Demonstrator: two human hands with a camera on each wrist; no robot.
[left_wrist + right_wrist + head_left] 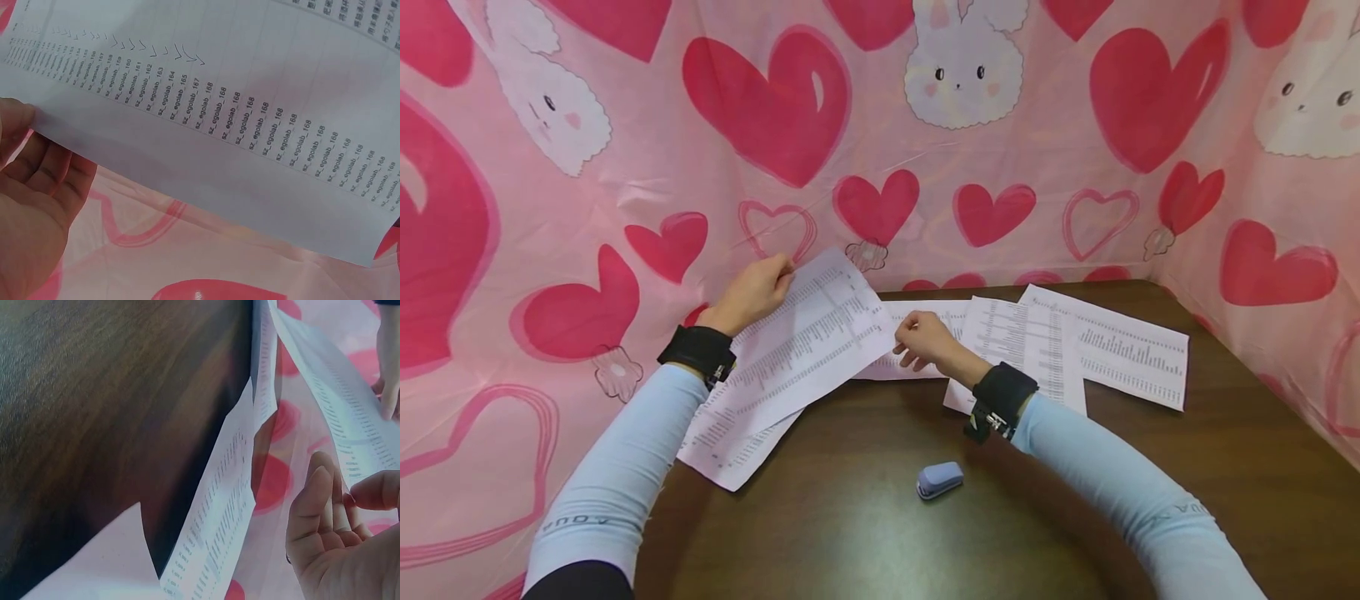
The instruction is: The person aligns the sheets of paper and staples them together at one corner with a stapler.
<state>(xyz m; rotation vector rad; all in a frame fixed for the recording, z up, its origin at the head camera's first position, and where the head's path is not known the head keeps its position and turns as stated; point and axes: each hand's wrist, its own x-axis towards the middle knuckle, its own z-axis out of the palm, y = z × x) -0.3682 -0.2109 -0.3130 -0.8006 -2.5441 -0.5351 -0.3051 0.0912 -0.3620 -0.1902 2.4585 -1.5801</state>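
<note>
A printed paper sheet [816,333] is raised at a slant above the left side of the table. My left hand [752,293] grips its upper left edge; in the left wrist view, the thumb lies over the paper [206,131] and the other fingers are behind it. At the sheet's right corner, my right hand [931,342] pinches the edge between thumb and forefinger, seen closer in the right wrist view, with the other fingers loosely bent. Beneath the raised sheet, another printed page [760,446] shows at its lower edge.
A small blue stapler [940,480] lies on the brown table [850,517] in front of my hands. Several printed sheets overlap at the back right, the outermost page [1131,350] reaching furthest right. A pink curtain [1037,150] with hearts and rabbits hangs behind the table.
</note>
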